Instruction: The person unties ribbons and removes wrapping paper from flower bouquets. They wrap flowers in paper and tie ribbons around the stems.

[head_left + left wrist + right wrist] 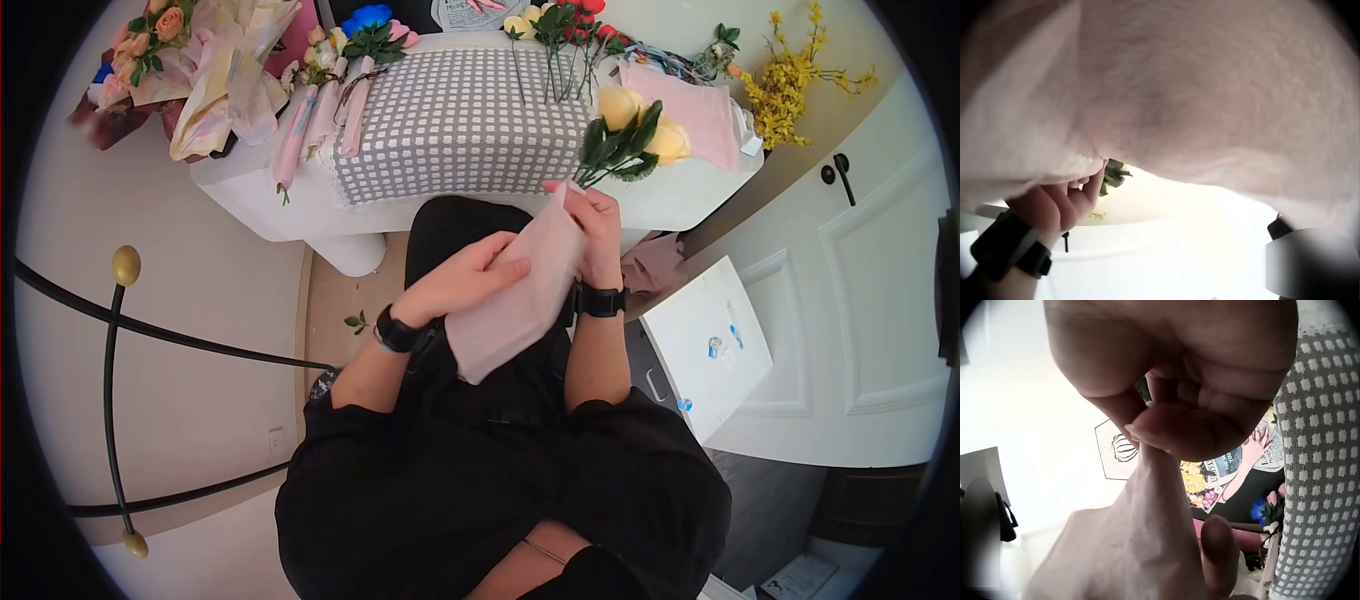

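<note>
Holding a pale pink sheet of soft wrapping tissue at the centre of the frame, above the lap, the person appears to be partway through folding or smoothing it. The right hand pinches the sheet's upper corner between curled fingertips; the left hand lies along its left edge, fingers curled round it. Judging from this, the next move calls for keeping the corner pinched while the other hand draws the crease straight, since thin tissue slips and wrinkles easily.

Just above the hands, a white table carries a grey-and-white checked cloth, with yellow artificial roses with green leaves lying near the right hand. Wrapped pink bouquets fill the upper left. A white box stands at the right knee, crowding that side.
</note>
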`<state>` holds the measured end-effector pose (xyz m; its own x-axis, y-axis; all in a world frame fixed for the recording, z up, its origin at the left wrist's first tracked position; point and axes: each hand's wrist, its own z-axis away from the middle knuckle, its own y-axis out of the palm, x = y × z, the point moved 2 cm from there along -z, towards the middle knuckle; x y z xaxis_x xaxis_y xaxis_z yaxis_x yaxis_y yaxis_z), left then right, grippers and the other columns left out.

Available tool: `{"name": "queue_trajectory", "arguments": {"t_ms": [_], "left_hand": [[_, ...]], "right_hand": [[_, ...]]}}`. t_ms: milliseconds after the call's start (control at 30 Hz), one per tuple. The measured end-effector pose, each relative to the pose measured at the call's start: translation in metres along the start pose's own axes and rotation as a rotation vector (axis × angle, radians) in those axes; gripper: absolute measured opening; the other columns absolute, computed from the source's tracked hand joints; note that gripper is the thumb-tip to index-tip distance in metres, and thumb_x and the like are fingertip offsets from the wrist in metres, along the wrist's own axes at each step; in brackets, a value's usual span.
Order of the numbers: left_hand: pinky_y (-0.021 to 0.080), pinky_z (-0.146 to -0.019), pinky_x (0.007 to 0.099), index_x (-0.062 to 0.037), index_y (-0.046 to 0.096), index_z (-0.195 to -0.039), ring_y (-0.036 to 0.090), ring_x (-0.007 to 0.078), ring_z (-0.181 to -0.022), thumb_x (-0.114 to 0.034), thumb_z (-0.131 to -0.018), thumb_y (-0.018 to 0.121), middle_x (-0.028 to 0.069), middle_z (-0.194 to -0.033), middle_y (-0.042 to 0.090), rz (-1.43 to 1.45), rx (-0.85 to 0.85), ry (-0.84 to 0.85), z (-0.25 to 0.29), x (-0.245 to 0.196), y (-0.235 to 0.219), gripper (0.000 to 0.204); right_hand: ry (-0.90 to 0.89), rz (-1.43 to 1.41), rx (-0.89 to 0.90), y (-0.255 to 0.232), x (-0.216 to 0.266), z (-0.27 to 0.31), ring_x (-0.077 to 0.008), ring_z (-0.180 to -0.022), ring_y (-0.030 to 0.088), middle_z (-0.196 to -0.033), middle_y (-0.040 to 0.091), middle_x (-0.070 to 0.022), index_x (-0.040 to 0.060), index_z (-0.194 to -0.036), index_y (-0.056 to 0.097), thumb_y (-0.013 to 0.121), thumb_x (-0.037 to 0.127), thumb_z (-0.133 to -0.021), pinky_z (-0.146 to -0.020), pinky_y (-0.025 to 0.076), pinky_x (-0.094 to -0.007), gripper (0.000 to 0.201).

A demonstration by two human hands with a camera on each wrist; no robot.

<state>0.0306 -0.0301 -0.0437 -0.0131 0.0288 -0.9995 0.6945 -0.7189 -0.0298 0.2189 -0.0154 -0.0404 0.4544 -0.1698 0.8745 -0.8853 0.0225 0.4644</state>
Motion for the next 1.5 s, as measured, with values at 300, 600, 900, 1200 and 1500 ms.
{"name": "queue_trajectory", "arguments": {"t_ms": [300,600,900,1200,1500], "left_hand": [[0.049,-0.071,0.0340,-0.0035,0.052,-0.102,0.064,0.0196,-0.085,-0.033,-0.091,0.059,0.0118,-0.093,0.065,-0.428,-0.163,-0.039,0.000,0.001,-0.002,0.032],[0.047,-0.078,0.0281,-0.0025,0.052,-0.116,0.056,0.0113,-0.087,-0.034,-0.096,0.052,0.0040,-0.096,0.061,-0.170,0.094,-0.013,0.004,0.003,-0.011,0.038],[0.043,-0.084,0.0243,-0.0020,0.049,-0.126,0.053,0.0075,-0.094,-0.030,-0.102,0.040,0.0014,-0.103,0.059,0.038,0.228,-0.215,0.021,0.000,-0.024,0.039],[0.046,-0.091,0.0389,0.0062,0.040,-0.132,0.060,0.0253,-0.101,-0.017,-0.092,0.050,0.0192,-0.117,0.058,0.912,0.223,0.157,0.047,0.018,-0.044,0.047],[0.046,-0.081,0.0353,-0.0021,0.059,-0.111,0.059,0.0290,-0.094,-0.002,-0.079,0.065,0.0115,-0.101,0.062,-0.846,-0.518,0.714,0.029,-0.039,0.015,0.032]], "right_hand": [[-0.074,0.059,0.050,0.004,0.001,0.006,-0.0063,-0.056,0.055,-0.095,0.069,-0.0137,-0.0054,-0.083,0.065,0.061,0.008,-0.087,-0.049,0.043,-0.0201,0.014],[0.063,0.125,0.131,0.008,0.011,0.010,-0.0071,-0.064,0.059,-0.079,0.066,-0.0038,-0.0030,-0.094,0.067,0.054,0.010,-0.092,-0.056,0.045,-0.0194,0.019],[-0.058,-0.075,0.332,-0.019,0.012,0.005,-0.0156,-0.067,0.060,-0.085,0.064,-0.0098,-0.0072,-0.090,0.063,0.054,0.006,-0.084,-0.059,0.046,-0.0258,0.017],[-0.362,-0.004,-0.121,-0.018,0.022,-0.002,-0.0127,-0.060,0.057,-0.077,0.063,-0.0073,-0.0060,-0.092,0.064,0.053,0.013,-0.091,-0.054,0.045,-0.0258,0.022],[-0.274,-0.143,-0.151,0.006,0.011,-0.002,-0.0136,-0.053,0.053,-0.063,0.057,-0.0056,0.0007,-0.073,0.061,0.059,0.010,-0.090,-0.048,0.041,-0.0283,0.019]]}}
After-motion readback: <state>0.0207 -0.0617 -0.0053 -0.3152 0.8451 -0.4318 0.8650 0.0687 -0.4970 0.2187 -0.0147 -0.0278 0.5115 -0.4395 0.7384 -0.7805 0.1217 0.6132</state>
